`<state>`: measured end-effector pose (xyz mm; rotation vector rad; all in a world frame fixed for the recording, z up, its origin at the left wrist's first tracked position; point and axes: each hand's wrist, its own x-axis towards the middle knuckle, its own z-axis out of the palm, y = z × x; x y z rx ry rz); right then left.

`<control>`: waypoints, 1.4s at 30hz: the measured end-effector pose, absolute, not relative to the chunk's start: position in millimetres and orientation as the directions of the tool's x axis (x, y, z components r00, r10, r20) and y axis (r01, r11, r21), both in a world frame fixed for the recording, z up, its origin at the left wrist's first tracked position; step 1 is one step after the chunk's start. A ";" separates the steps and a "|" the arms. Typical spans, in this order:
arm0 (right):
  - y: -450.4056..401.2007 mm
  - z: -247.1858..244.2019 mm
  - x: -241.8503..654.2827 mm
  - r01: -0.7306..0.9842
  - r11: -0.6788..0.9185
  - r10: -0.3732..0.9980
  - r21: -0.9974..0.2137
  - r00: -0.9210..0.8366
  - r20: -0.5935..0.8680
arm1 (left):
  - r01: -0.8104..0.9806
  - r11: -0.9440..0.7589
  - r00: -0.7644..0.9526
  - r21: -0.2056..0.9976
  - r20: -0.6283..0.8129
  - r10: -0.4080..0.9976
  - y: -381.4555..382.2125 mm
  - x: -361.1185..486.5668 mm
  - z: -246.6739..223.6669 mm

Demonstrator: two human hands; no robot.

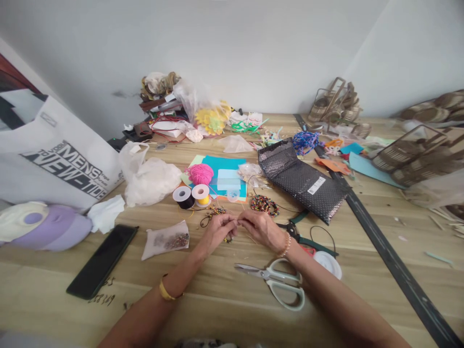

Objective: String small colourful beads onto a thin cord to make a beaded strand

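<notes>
My left hand (222, 229) and my right hand (260, 225) meet over the middle of the table, fingertips pinched together. Between them is a thin thread, barely visible, with its ends hard to follow. Small multicoloured beads (228, 239) show just under my left fingers, and more beads (216, 211) lie behind that hand with a dark cord. Beyond my right hand rests a coil of beaded strings (264, 206). Scissors (270, 274) with pale green handles lie slightly apart on the near side of my hands. Dark-handled pliers (292, 231) lie partly hidden behind my right wrist.
Left of my hands are a bead pouch (166, 240), a black phone (103, 261), and black (183, 197) and yellow (201, 195) thread spools. Pink yarn (200, 174) sits on blue sheets (232, 165). A black bubble mailer (302, 180) and a white spool (327, 264) are rightward.
</notes>
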<state>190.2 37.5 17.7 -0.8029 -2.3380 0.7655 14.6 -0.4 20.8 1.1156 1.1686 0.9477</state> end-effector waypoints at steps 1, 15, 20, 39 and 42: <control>37.1 18.1 190.7 0.376 0.663 0.677 -0.647 -0.670 0.305 | -0.007 0.220 0.175 0.975 -0.215 0.961 -0.2 14.5 20.9; 57.6 9.7 194.7 0.048 0.058 0.873 -0.997 -0.488 0.028 | -0.198 0.401 0.334 0.895 -0.323 0.886 5.4 3.1 6.6; 61.0 9.6 196.6 -0.048 -0.083 0.914 -0.995 -0.401 -0.057 | -0.118 0.402 0.332 0.908 -0.345 0.878 6.0 -0.2 11.9; 61.6 7.9 196.7 -0.211 -0.128 0.925 -0.969 -0.377 -0.041 | -0.212 0.371 0.350 0.904 -0.284 0.893 8.8 -4.9 3.8; 58.9 11.2 196.1 -0.201 -0.097 0.907 -0.975 -0.422 -0.003 | -0.274 0.390 0.371 0.879 -0.277 0.886 7.3 -2.5 6.5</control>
